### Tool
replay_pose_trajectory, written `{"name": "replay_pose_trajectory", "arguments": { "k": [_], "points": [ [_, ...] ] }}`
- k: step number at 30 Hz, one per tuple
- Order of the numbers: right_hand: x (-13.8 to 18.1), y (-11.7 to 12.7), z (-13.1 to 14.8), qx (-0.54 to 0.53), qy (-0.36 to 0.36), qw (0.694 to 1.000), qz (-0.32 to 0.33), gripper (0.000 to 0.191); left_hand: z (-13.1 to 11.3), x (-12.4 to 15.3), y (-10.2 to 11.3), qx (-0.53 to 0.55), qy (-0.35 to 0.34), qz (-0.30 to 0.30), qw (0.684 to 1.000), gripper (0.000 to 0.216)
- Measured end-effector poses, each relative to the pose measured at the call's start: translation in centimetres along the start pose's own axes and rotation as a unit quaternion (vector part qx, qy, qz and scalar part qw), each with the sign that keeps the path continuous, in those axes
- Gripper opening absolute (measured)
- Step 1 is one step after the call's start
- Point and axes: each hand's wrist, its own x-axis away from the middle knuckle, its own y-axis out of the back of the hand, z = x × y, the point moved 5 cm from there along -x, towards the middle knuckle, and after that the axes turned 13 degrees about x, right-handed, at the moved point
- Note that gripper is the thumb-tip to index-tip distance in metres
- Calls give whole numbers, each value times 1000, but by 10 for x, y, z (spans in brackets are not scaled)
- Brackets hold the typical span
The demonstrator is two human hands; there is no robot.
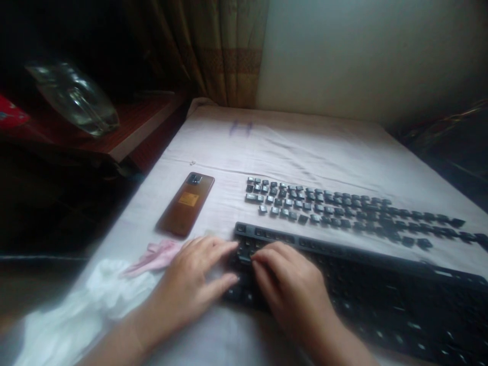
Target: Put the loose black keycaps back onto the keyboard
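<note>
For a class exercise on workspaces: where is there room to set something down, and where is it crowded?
Widest: the pale cover between the loose keycaps and the wall. A smaller gap lies between phone and keycaps. Crowded: the left end of the keyboard, at the left hand and right hand; near left, the pink cloth and white cloth.

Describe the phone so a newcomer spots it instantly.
On the pale cloth, find the rows of loose dark keycaps. Left of them lies the phone, back up. Its glossy brown back, with a camera block and a yellowish patch, sets it apart from them.
</note>
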Motion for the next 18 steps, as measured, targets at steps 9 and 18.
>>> {"name": "replay_pose_trajectory", "arguments": {
  "k": [9, 18],
  "points": [
    [-3, 12, -8, -47, -25, 999, -3, 15, -3, 0, -2, -8, 5, 13, 1000, 44],
    [-3, 12, -10, -55, -34, 998, -2, 15, -9, 0, -4, -9, 24, 17, 1000, 45]
  ]
}}
